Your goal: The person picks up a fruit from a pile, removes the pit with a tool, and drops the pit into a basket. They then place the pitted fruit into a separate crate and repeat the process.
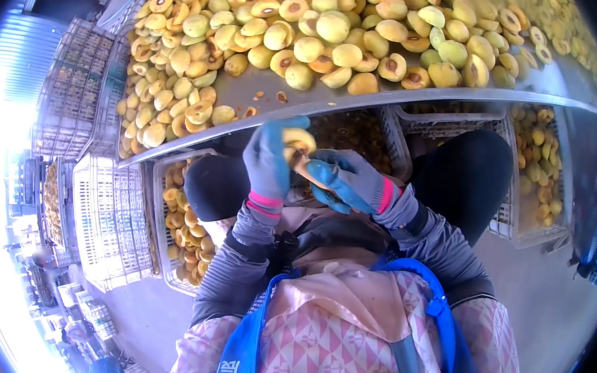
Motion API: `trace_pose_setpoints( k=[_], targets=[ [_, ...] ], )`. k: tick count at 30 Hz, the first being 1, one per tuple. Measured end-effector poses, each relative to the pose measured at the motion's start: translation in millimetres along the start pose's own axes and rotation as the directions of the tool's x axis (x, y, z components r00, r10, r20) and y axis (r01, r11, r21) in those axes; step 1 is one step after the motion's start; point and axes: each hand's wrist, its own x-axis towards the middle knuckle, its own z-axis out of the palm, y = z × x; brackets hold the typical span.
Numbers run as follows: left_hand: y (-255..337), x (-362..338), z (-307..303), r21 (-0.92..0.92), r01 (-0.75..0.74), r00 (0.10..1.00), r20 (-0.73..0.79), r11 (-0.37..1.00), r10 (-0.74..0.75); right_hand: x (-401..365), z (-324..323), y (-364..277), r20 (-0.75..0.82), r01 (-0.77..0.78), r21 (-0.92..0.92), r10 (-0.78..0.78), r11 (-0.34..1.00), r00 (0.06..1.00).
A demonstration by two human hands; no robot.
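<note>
My left hand [270, 156], in a grey-and-blue glove with a pink cuff, is closed around a yellow stone-fruit half [300, 141] just in front of the table edge. Close against it, my right hand [348, 181], gloved the same way, has its fingers curled together. A thin brownish thing [316, 174] shows between the right fingers and the fruit; whether it is a tool or a piece of fruit I cannot make out. Beyond the hands, many halved yellow-green fruits [305, 47] are heaped on the metal table [264, 97], some with brown pits showing.
Under the table stand a crate [390, 134] with dark bits and another crate [524, 226] of fruit at right. Left of my knee is a crate [184, 287] of fruit halves. White crates [112, 219] and wire cages [78, 86] are stacked further left.
</note>
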Motion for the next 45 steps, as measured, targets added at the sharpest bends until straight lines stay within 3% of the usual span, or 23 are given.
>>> trace_pose_setpoints(
  k=[3, 4, 6, 8, 11, 12, 14, 15, 17, 18, 20, 21, 26, 30, 32, 33, 34, 35, 36, 38, 39, 42, 45],
  targets=[
    [13, 4, -34, -0.369, 0.3, 0.92, -0.133, 0.88, -0.369, -3, -7, -1, -0.042, -0.004, -0.024, 0.003, 1.0, 0.999],
    [6, 5, -51, 0.519, -0.008, 0.981, -0.16, 0.855, 0.106, 3, -10, -2, -0.164, -0.013, -0.099, -0.004, 0.995, 0.986],
    [27, -7, -94, -0.295, 0.349, 0.905, -0.14, 0.889, -0.402, 25, -24, 41, -0.228, 0.087, -0.411, -0.195, 0.908, 0.954],
    [-4, -24, -188, 0.164, 0.203, 0.892, -0.437, 0.965, -0.114, 27, -39, 73, -0.254, -0.206, -0.962, -0.319, 0.179, 0.913],
    [45, -55, -235, 0.185, 0.273, 0.782, -0.615, 0.944, -0.105, 30, -44, 74, -0.355, -0.355, -0.935, 0.022, 0.004, 0.935],
    [36, -67, -280, 0.251, 0.395, 0.757, -0.633, 0.884, -0.159, 32, -51, 82, -0.341, -0.314, -0.935, 0.173, -0.164, 0.924],
    [26, -83, -340, 0.876, 0.45, 0.868, -0.384, 0.175, -0.314, 26, -63, 108, -0.274, -0.222, -0.949, 0.233, -0.225, 0.933],
    [20, -79, -346, 0.85, 0.506, 0.842, -0.447, 0.15, -0.302, 25, -67, 113, -0.209, -0.122, -0.951, 0.304, -0.283, 0.929],
    [28, -41, -300, 0.98, 0.035, 0.991, -0.059, 0.194, 0.123, 25, -55, 85, -0.221, -0.193, -0.964, 0.148, -0.184, 0.964],
    [47, -4, -250, 0.956, 0.055, 0.998, -0.058, 0.289, 0.004, 22, -44, 71, -0.238, -0.238, -0.969, -0.002, -0.065, 0.971],
    [67, 34, -137, 0.897, -0.169, 0.975, 0.093, 0.41, 0.2, 20, -30, 44, -0.265, -0.264, -0.964, -0.063, 0.037, 0.962],
    [49, 64, -114, 0.864, -0.454, 0.87, 0.377, 0.218, 0.318, 22, -29, 36, -0.301, -0.284, -0.949, -0.128, 0.14, 0.945],
    [-18, 135, 19, 0.963, -0.267, 0.949, 0.268, 0.03, -0.163, 18, -32, 30, -0.324, -0.266, -0.939, -0.298, 0.217, 0.898],
    [-49, 158, 13, 0.947, -0.318, 0.905, 0.32, 0.055, -0.282, 11, -30, 24, -0.309, -0.221, -0.944, -0.422, 0.245, 0.852],
    [-48, 157, -4, 0.928, -0.043, 0.919, 0.181, 0.369, -0.351, 10, -30, 19, -0.271, -0.129, -0.947, -0.514, 0.295, 0.814],
    [-24, 146, -5, 0.668, 0.289, 0.843, 0.162, 0.686, -0.514, 9, -30, 16, -0.236, -0.033, -0.945, -0.604, 0.327, 0.761],
    [-19, 132, -12, 0.673, 0.29, 0.84, 0.161, 0.681, -0.517, 8, -29, 10, -0.24, -0.033, -0.942, -0.604, 0.333, 0.76],
    [-15, 120, -19, 0.292, 0.375, 0.831, 0.314, 0.88, -0.458, 8, -27, 4, -0.242, 0.058, -0.9, -0.606, 0.432, 0.757],
    [-9, 107, -27, -0.144, 0.429, 0.842, 0.423, 0.892, -0.337, 10, -25, 1, -0.241, 0.15, -0.841, -0.608, 0.52, 0.756],
    [17, 73, -8, -0.264, 0.488, 0.857, 0.327, 0.832, -0.399, 18, -22, 7, -0.225, 0.195, -0.839, -0.649, 0.508, 0.727],
    [6, 69, -11, 0.384, 0.026, 0.935, 0.317, 0.923, -0.158, 21, -21, 9, -0.218, 0.229, -0.839, -0.692, 0.493, 0.688],
    [-9, 50, -8, 0.483, -0.323, 0.92, 0.362, 0.814, 0.15, 24, -13, 6, -0.242, 0.227, -0.834, -0.703, 0.503, 0.669],
    [24, 37, 15, 0.477, -0.283, 0.939, 0.316, 0.832, 0.138, 24, -11, 6, -0.242, 0.169, -0.868, -0.693, 0.468, 0.679]
  ],
)
